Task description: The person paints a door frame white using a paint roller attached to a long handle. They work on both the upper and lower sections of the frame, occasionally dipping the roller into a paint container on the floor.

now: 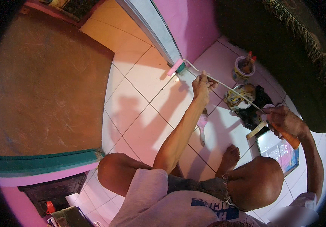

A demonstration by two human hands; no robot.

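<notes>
A long-handled paint roller stretches across the view between both hands. Its small pink roller head (pixel 175 67) is close to the foot of the pale door frame (pixel 156 30); whether they touch I cannot tell. My left hand (pixel 202 87) is closed around the thin metal rod, not far behind the head. At the other end my right hand (pixel 284 120) grips the roller by its orange handle (pixel 292 142). A paintbrush (pixel 202 126) with pink paint on it lies on the tiles beside my left forearm.
A small tub (pixel 242 72) holding red-tipped tools stands by the pink wall (pixel 193 22). Nearer are a can (pixel 238 97) stuffed with stained cloth, a black plastic bag (pixel 262 97) and a shiny framed panel (pixel 284 159). A brown board-like surface (pixel 49 87) fills the left.
</notes>
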